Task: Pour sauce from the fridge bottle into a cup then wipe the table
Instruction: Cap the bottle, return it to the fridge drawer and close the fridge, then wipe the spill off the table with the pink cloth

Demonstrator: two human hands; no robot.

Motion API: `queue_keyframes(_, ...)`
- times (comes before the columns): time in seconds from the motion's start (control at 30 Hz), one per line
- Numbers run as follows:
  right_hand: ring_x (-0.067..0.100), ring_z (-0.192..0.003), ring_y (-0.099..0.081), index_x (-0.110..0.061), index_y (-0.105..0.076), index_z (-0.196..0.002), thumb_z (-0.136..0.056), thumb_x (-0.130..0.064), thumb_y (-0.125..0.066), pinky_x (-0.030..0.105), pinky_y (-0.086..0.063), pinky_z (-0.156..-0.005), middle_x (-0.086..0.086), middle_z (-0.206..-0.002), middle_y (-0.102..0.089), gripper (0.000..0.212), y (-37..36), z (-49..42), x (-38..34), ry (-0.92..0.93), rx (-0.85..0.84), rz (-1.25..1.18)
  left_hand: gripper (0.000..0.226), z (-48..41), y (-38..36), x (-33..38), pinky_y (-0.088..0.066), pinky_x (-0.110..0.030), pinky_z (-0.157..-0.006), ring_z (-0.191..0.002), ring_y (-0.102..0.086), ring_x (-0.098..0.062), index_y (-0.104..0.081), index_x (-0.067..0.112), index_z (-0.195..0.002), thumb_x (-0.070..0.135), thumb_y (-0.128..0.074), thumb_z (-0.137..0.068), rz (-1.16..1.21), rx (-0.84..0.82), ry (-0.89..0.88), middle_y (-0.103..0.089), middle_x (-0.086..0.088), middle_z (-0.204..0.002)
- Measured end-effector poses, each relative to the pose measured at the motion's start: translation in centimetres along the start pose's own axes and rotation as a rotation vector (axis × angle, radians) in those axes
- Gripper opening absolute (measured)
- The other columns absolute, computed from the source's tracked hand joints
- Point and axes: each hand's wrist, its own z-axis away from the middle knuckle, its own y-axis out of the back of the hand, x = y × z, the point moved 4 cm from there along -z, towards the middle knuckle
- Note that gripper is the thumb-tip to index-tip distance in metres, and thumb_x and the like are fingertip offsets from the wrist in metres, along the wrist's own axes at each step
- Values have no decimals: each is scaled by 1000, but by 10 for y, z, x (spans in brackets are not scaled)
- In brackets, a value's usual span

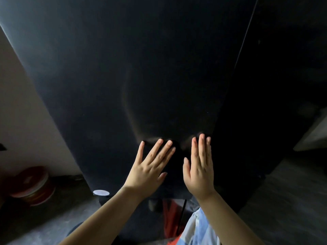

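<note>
Both hands are raised side by side against the dark fridge door [141,68], which fills most of the view and stands closed, so whatever it holds is hidden. The left hand [150,171] is spread wide, its fingers straight and fanned apart, thumb out toward the other hand. The right hand [200,172] is just beside it, fingers straight, close together and pointing up. Neither holds anything. Faint reflections meet the fingertips on the glossy surface, so they seem to touch the door, though the gloom makes that hard to confirm. A thin seam divides the door from a darker panel [283,85] on the right. Low on the left, by a pale wall [21,112], a stack of round red tins [33,186] sits on the grey floor [292,200]. A small white disc [101,192] shows at the door's foot.
</note>
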Motion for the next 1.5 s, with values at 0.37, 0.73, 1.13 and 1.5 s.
queue_keyframes(0.37,31,-147,3,-9,4,-150,-93,-29,-39,42,-23,-114,9,-159,13,74,-45,-32,29,20,-140,36,105,-35,-39,0,-13,-61,-111,-147,1,-24,-18,18,-151,53,-73,-69,-104,-69,100,-3,-4,-160)
queue_keyframes(0.73,37,-145,-13,4,-32,-141,-92,-17,-48,45,-22,-117,19,-155,-11,55,-31,-34,6,-18,-5,-227,83,-15,7,-23,-28,-51,-112,-145,-18,-23,-27,21,-150,41,-65,-78,93,-30,158,-19,-4,-158)
queue_keyframes(1.13,25,-135,-38,-1,-42,-137,-92,-21,-48,36,-31,-113,14,-143,-42,50,-39,-39,-267,315,-261,-698,60,202,158,-179,-45,-45,-96,-125,-50,-30,-55,15,-132,45,-44,-82,-94,-103,839,-50,-12,-140)
queue_keyframes(1.5,19,-127,-44,-9,-47,-134,-91,-42,-45,30,-36,-106,8,-138,-47,54,45,66,-572,560,-494,-1208,54,460,365,-188,-47,-43,-91,-120,-54,-32,-56,14,-127,45,-47,-83,-501,-201,1259,-55,-12,-131)
